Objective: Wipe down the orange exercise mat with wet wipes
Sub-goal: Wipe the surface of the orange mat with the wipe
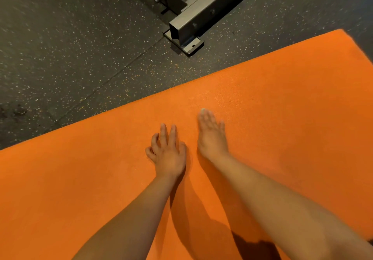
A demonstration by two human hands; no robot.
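**Hands on the orange mat**

Fingers first. The left hand rests on the orange exercise mat with its fingers spread. Two of them reach forward nearly straight, while the outer two bend at the knuckles with their tips on the mat. It holds nothing that I can see.

The right hand lies just beside it and a little further forward, with its fingers straight and close together, laid along the mat. This hand is smeared with blur. A pale spot at its fingertips is too indistinct to name, and what may lie under the palm is hidden.

The mat lies on the speckled dark floor, and its near edge is cut off by the frame. A grey steel frame stands on the floor near the mat's far edge, partly out of view.
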